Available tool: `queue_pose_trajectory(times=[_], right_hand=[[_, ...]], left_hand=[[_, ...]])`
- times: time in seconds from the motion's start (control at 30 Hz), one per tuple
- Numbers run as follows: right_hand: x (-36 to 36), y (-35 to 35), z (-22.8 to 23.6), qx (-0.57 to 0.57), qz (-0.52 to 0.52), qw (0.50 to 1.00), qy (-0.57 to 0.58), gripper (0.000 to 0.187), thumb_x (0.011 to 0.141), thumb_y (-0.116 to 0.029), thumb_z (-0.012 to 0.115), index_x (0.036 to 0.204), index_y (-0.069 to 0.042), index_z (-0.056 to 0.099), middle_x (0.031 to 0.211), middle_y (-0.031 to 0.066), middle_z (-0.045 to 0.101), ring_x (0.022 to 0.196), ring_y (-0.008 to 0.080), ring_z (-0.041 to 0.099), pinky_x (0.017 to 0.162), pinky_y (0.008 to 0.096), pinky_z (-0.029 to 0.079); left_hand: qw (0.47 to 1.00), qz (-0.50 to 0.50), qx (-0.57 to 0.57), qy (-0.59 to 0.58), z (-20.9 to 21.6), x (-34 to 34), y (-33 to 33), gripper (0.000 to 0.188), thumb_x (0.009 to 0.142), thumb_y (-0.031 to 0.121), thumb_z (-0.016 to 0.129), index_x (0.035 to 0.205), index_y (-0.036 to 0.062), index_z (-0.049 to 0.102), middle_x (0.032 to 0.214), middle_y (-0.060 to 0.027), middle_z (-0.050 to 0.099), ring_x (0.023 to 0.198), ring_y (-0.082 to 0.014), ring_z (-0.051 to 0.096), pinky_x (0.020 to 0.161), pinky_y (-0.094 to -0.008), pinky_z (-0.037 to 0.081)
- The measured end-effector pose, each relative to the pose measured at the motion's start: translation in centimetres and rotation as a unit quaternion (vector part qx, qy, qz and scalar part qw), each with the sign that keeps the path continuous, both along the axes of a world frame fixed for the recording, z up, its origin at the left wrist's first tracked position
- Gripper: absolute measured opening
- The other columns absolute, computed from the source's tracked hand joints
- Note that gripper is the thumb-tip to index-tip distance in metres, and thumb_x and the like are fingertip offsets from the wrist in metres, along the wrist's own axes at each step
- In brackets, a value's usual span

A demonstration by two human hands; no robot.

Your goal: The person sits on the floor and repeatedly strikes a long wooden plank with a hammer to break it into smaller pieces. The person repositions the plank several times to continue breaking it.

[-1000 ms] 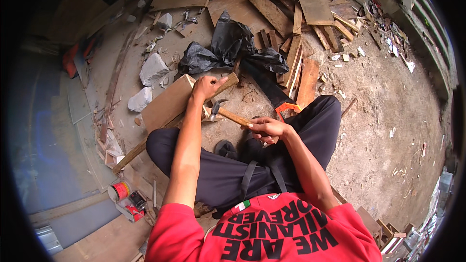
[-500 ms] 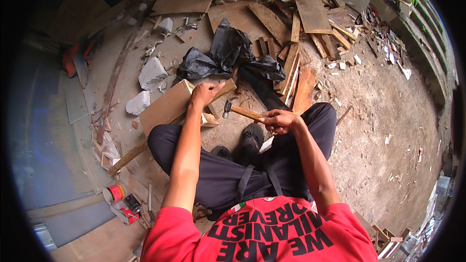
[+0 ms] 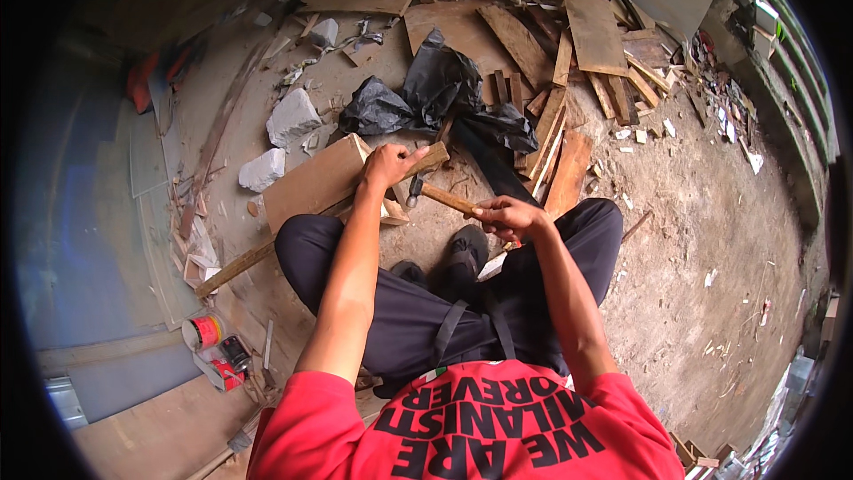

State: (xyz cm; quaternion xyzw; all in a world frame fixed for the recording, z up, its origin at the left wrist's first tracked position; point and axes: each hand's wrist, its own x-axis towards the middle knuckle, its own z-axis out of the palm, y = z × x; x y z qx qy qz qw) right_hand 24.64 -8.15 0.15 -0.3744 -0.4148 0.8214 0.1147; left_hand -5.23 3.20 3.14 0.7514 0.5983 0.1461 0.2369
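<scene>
My left hand (image 3: 389, 166) is wrapped round a long wooden batten (image 3: 240, 268) near its far end. That batten lies slanting across a box of thin brown board (image 3: 315, 178), between my left knee and the black plastic. In my right hand (image 3: 510, 217) is a claw hammer (image 3: 451, 201), gripped by its wooden handle. The hammer's dark metal head points left, just below the batten's end and close to my left hand. Whether head and batten touch, I cannot tell. Any nail there is too small to make out.
Crumpled black plastic (image 3: 442, 76) lies beyond my hands. Scrap boards and planks (image 3: 593, 34) are heaped at the far side. White rubble blocks (image 3: 292, 117) sit to the left, with red-labelled cans (image 3: 208, 332) at the lower left. My shoes (image 3: 466, 252) rest below the hammer.
The hammer head has swung left, in closer under the batten's end. My left hand keeps its hold on the batten. The whole view has shifted slightly.
</scene>
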Motion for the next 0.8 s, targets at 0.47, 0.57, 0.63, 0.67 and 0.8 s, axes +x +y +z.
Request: queue_pose_trajectory(times=[0.47,0.57,0.63,0.67,0.8], right_hand=[[-5.2,-7.2,1.3,-0.006,-0.173,0.985,0.011,0.03,0.1,-0.037,0.058,0.093,-0.008,0.055,0.061,-0.003,0.046,0.041,0.0055,0.04,0.035,0.0244,0.032],[-7.3,-9.4,0.5,-0.003,-0.228,0.973,0.024,0.027,0.101,-0.035,0.056,0.096,-0.009,0.055,0.064,-0.0012,0.048,0.04,0.0062,0.04,0.033,0.0239,0.03],[-7.8,-10.0,0.8,-0.004,-0.241,0.97,0.034,0.026,0.101,-0.033,0.056,0.106,-0.007,0.056,0.067,-0.001,0.049,0.043,0.0065,0.041,0.035,0.0243,0.031],[-7.8,-10.2,0.8,-0.014,-0.248,0.968,0.041,0.028,0.1,-0.033,0.057,0.11,-0.007,0.057,0.066,-0.0012,0.049,0.043,0.0068,0.041,0.035,0.0248,0.032],[-7.1,-9.9,1.5,-0.033,-0.22,0.974,0.046,0.03,0.1,-0.034,0.057,0.115,-0.007,0.059,0.067,-0.0011,0.049,0.043,0.0065,0.041,0.035,0.0246,0.031]], left_hand=[[1.0,0.02,-0.005,-0.008,-0.1,0.2,-0.6,0.072,0.074,0.072,0.068,0.067,0.001,0.07,0.064,-0.0203,0.065,0.063,-0.0334,0.067,0.062,-0.0419,0.052],[1.0,0.001,-0.004,-0.012,0.0,0.2,-0.9,0.072,0.074,0.072,0.068,0.066,0.0007,0.07,0.064,-0.0193,0.065,0.062,-0.0319,0.066,0.061,-0.041,0.052],[0.999,-0.022,0.017,-0.041,-0.1,0.2,-1.1,0.072,0.074,0.071,0.068,0.063,0.0004,0.068,0.063,-0.0182,0.066,0.058,-0.0314,0.065,0.059,-0.0411,0.051],[0.999,-0.028,-0.007,-0.026,0.1,0.3,-1.1,0.07,0.077,0.069,0.067,0.067,0.0003,0.069,0.066,-0.0182,0.066,0.062,-0.0313,0.066,0.062,-0.0403,0.052],[0.997,-0.043,0.03,-0.049,-1.0,-1.6,-0.6,0.064,0.084,0.065,0.063,0.084,0.0016,0.07,0.086,-0.0173,0.068,0.087,-0.03,0.066,0.08,-0.0386,0.049]])
